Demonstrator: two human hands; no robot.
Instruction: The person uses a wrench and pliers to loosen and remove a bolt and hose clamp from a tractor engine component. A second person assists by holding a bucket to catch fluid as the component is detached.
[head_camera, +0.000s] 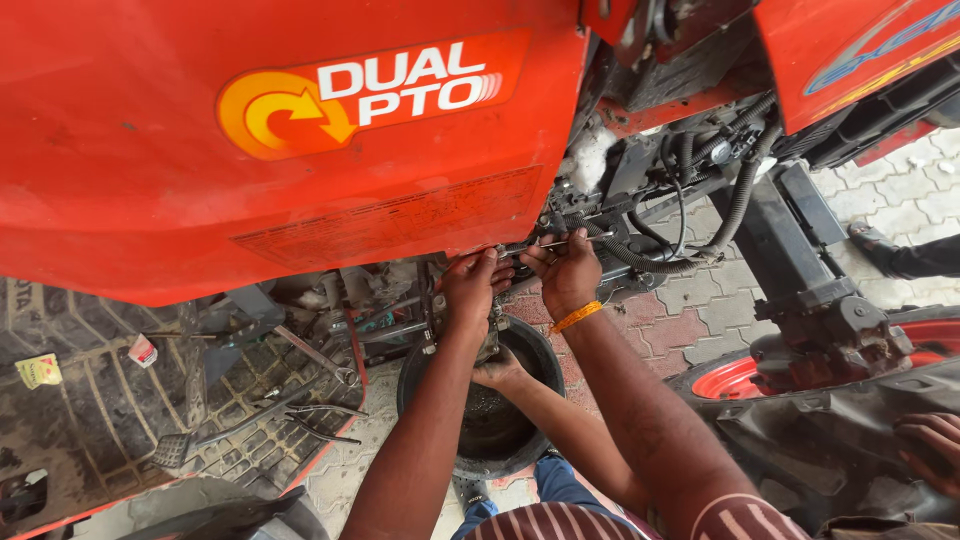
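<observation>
I look down under an orange tractor body (300, 150). My left hand (476, 285) reaches up beneath its lower edge, fingers curled around a small metal fitting (497, 254). My right hand (566, 276), with an orange thread on the wrist, sits just to the right. It grips a thin metal tool (585, 238) lying level across the same spot. Below them, another person's hand (497, 371) holds a greasy part over a round black pan (541, 352) with dark liquid inside.
Black hoses (735, 205) run to the right of the hands. A red wheel rim (735, 378) lies lower right, with a second person's hand (932, 440) and a shoe (880, 246) nearby. Pedals and a treaded footplate (250, 420) are on the left, over a paved floor (690, 320).
</observation>
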